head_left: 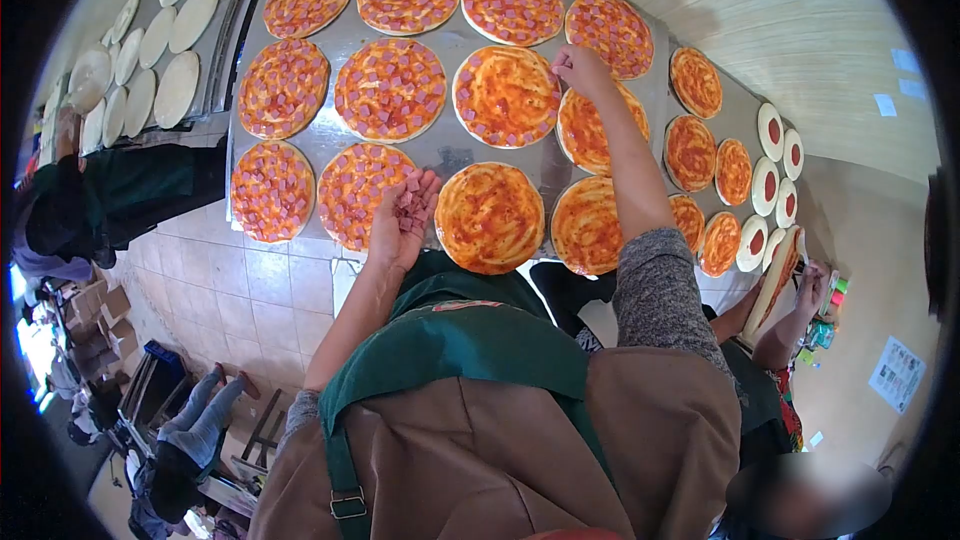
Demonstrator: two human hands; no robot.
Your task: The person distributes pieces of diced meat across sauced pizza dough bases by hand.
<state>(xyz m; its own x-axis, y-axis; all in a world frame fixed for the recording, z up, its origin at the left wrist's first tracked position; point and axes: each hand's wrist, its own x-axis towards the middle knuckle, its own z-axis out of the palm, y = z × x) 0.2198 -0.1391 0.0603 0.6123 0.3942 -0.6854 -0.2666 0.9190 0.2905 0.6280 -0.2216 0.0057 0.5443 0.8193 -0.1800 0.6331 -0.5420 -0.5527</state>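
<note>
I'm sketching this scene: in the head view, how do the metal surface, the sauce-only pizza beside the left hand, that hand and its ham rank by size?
Largest to smallest:
1. Metal surface
2. Sauce-only pizza
3. Left hand
4. Ham

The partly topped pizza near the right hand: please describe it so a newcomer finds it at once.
On the big grey table, take the middle row; the pizza is third from left, beside the right hand. Meat cubes lie only near its edge, unlike on the fully covered pizza to its left.
</note>
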